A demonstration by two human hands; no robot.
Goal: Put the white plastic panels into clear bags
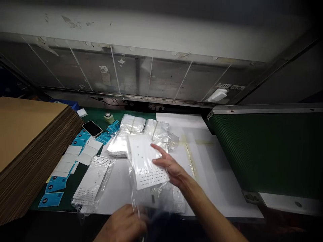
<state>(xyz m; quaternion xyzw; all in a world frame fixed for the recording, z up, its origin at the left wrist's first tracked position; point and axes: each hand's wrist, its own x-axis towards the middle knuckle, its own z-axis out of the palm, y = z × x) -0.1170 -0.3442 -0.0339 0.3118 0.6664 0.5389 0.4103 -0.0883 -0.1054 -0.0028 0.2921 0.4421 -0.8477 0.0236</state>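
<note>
Centrally, one white perforated card (143,161), slotted along its lower edge, sits inside or against a clear plastic bag (151,198), held up above the desk (66,190). Exactly where the card lies relative to the bag's mouth cannot be told through the glare.

Right hand (171,166): open, grip released, fingers spread and pressed on the card's right side.

Left hand (123,225): at the bottom of the view, grip closed on the gathered lower part of the bag; partly blurred.

Beneath and behind the hands, on a white sheet (214,174): bagged white packs (127,139), two bundles side by side, just beyond the card.

To the left, on the green desk surface: one bagged perforated card (91,183); loose white cards (65,164), overlapping; blue printed labels (54,199), scattered in several groups; a smartphone (92,128), face up, lying near the labels; a small glass bottle (109,117), upright; a white block (82,112) at the far edge.

Far left: a tall stack of cardboard sheets (27,144), overhanging the desk's corner.

Right side: a green ribbed conveyor belt (267,151) with a metal edge rail, running beside the white sheet.

Beyond the desk: a scuffed metal panel (136,72).
</note>
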